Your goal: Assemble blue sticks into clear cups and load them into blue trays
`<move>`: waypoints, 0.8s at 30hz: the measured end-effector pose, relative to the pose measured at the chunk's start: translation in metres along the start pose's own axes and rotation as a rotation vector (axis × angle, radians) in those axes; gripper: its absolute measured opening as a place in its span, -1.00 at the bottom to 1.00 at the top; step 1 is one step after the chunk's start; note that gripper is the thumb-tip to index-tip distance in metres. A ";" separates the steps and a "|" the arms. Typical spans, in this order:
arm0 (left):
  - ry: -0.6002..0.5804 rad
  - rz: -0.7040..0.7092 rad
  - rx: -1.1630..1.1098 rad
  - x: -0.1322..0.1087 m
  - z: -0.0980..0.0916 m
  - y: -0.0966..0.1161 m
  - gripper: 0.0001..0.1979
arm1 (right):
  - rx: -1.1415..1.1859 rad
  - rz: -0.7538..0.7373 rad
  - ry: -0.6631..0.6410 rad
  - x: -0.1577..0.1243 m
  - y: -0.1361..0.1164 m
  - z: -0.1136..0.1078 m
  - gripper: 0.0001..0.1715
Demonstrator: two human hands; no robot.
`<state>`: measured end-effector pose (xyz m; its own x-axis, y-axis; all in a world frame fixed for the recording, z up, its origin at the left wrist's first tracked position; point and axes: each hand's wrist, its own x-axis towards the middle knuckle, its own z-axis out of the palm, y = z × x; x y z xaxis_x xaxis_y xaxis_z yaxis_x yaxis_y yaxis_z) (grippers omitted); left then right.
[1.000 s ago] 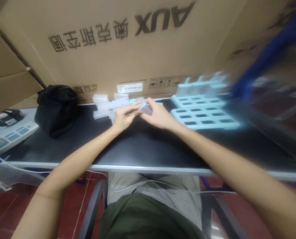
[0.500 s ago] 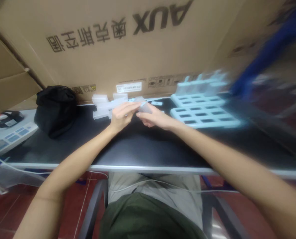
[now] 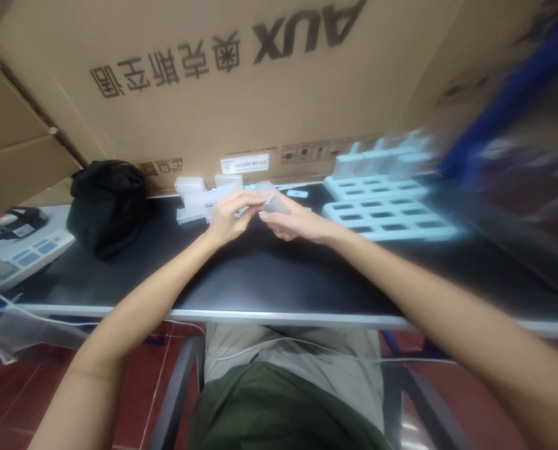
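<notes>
Clear plastic case (image 3: 274, 202) sits pinched between the left hand (image 3: 229, 219) and right hand (image 3: 294, 223), both closed on it; more cases (image 3: 195, 199) lie just beyond the left hand on the counter (image 3: 269, 275).

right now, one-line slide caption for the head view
Left hand and right hand pinch a clear plastic piece above the black table.

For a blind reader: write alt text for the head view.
The left hand and right hand hold a clear plastic case between them over a black table. Right of them lie pale blue slotted trays, left a black bag.
</notes>
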<state>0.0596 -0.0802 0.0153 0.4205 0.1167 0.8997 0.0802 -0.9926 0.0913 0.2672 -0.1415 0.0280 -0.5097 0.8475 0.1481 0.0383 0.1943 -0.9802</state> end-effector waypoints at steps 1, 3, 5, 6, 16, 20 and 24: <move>-0.001 -0.002 -0.009 -0.001 0.001 0.000 -0.80 | -0.021 0.010 -0.004 0.000 0.001 -0.001 -0.44; -0.007 -0.017 -0.020 -0.003 0.002 -0.001 -0.80 | -0.053 0.038 0.003 0.000 0.002 -0.001 -0.48; -0.012 -0.049 -0.032 -0.004 0.003 -0.001 -0.82 | -0.066 0.061 0.014 0.000 0.003 -0.001 -0.51; -0.014 -0.068 -0.041 -0.005 0.003 0.000 -0.83 | -0.062 0.063 0.016 0.000 0.004 0.000 -0.52; 0.016 -0.080 -0.058 -0.008 0.007 0.000 -0.88 | -0.093 -0.055 0.096 0.003 0.007 0.002 -0.44; -0.029 -0.179 -0.148 -0.012 0.008 -0.001 -0.79 | -0.293 -0.146 0.205 0.009 0.010 -0.002 -0.46; -0.132 -0.369 -0.332 -0.015 0.016 0.002 -0.34 | -0.519 -0.207 0.301 0.015 0.011 -0.003 -0.26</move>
<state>0.0680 -0.0835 -0.0050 0.5305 0.4436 0.7224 -0.0378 -0.8390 0.5429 0.2624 -0.1257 0.0199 -0.2900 0.8537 0.4324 0.4150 0.5194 -0.7470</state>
